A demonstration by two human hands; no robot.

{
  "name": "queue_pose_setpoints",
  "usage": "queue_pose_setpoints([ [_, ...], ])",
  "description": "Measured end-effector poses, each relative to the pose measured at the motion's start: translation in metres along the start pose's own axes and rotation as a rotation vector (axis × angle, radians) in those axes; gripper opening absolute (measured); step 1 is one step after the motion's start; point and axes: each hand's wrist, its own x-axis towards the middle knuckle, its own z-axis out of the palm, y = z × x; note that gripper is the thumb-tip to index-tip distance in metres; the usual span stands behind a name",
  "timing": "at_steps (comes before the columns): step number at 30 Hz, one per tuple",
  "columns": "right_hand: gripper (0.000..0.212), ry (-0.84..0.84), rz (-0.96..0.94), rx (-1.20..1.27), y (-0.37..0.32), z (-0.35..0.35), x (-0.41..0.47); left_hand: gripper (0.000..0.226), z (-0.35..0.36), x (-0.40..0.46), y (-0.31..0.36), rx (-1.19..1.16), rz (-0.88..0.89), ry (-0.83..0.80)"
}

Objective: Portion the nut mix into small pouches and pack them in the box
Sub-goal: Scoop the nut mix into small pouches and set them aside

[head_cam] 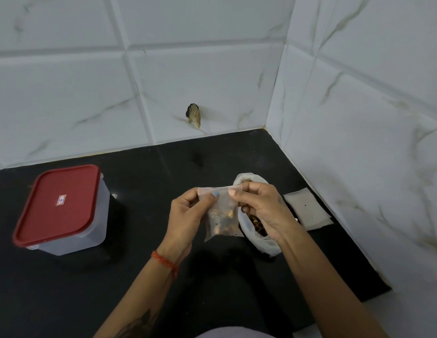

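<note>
A small clear pouch [221,215] with some nut mix in its bottom hangs above the black counter. My left hand [188,215] pinches its top left edge and my right hand [261,208] pinches the top right edge. Behind my right hand lies the white bag of nut mix [255,230], open, with brown nuts showing inside. The box [64,211], translucent with a red lid on, stands at the left, well apart from both hands. A stack of flat empty pouches [307,208] lies to the right of the bag.
The black counter [151,276] meets white tiled walls at the back and right. A small dark chip [194,115] marks the back wall tile. The counter's right front edge [373,298] ends near the right wall.
</note>
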Motion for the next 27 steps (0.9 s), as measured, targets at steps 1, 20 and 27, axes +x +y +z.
queue_pose_setpoints([
  [1,0.009,0.014,-0.006,-0.010,0.001,0.002,0.001,0.010,-0.001,0.000,-0.001,0.005,0.005,0.004],
  [20,0.012,-0.015,0.124,0.034,0.023,0.034,0.026,0.025,-0.036,0.010,-0.012,0.108,-0.089,0.032],
  [27,0.012,-0.022,0.114,-0.028,0.031,0.058,0.042,0.022,-0.055,0.018,-0.018,0.116,-0.112,0.055],
])
